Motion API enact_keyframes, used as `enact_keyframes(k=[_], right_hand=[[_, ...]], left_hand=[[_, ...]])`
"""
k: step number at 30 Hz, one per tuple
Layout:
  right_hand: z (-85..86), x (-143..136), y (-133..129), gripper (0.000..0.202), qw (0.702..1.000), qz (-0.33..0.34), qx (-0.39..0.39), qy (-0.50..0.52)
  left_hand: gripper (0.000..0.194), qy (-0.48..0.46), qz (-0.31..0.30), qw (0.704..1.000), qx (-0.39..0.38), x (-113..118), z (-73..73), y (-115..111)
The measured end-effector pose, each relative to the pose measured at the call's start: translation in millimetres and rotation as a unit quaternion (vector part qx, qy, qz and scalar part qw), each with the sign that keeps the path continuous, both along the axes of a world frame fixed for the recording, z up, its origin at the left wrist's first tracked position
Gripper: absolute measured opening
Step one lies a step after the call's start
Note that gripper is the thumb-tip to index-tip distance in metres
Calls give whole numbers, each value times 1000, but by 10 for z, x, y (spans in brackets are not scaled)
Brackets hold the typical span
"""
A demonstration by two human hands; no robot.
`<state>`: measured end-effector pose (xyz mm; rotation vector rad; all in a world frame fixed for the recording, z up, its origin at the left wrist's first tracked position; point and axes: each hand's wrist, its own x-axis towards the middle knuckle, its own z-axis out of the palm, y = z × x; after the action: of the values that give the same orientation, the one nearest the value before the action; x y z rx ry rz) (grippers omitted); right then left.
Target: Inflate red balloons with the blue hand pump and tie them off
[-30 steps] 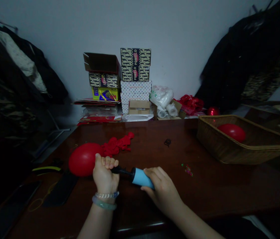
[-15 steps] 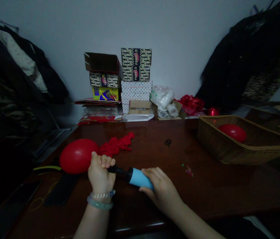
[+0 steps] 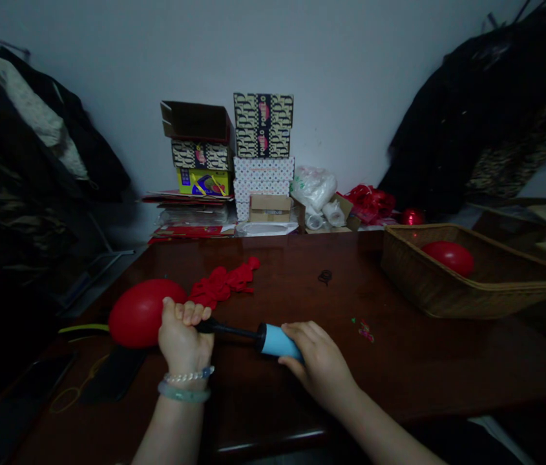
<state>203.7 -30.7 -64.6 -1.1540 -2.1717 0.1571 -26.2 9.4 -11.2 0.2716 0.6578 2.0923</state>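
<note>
My left hand, with a bead bracelet and a pale green bangle at its wrist, is closed round the black end of a balloon pump. Against its thumb side is an inflated red balloon, whose neck is hidden by the fingers. My right hand wraps the pump's light blue barrel. A length of black rod shows between both hands. Just behind the balloon, a pile of flat red balloons lies on the dark wooden table.
At right stands a wicker basket with a red balloon inside. Small coloured bits and a dark coil lie on the table. A dark flat object is at left. Stacked boxes stand at the back.
My hands have moved apart, so more black rod shows between them. My left hand and the red balloon have shifted left and slightly nearer; the right hand has moved slightly right.
</note>
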Motion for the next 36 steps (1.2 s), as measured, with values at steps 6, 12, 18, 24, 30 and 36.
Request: enact_keyframes(k=[6, 12, 18, 24, 30, 36], right_hand=[[-57, -72, -14, 46, 999, -11, 37, 9], [-54, -221, -101, 47, 998, -15, 51, 15], [-22, -224, -100, 42, 998, -5, 50, 22], [-5, -212, -66, 44, 999, 29, 24, 22], [3, -182, -70, 44, 998, 44, 18, 31], [69, -60, -67, 47, 999, 37, -11, 13]], left_hand=[[47, -9, -8, 1000, 4, 112, -105, 41], [48, -9, -44, 999, -16, 304, -165, 9], [48, 1, -58, 998, -25, 401, -162, -20], [47, 24, -60, 998, -20, 307, -105, -18], [45, 23, -54, 998, -10, 183, -87, -9], [44, 8, -12, 1000, -1, -59, 2, -6]])
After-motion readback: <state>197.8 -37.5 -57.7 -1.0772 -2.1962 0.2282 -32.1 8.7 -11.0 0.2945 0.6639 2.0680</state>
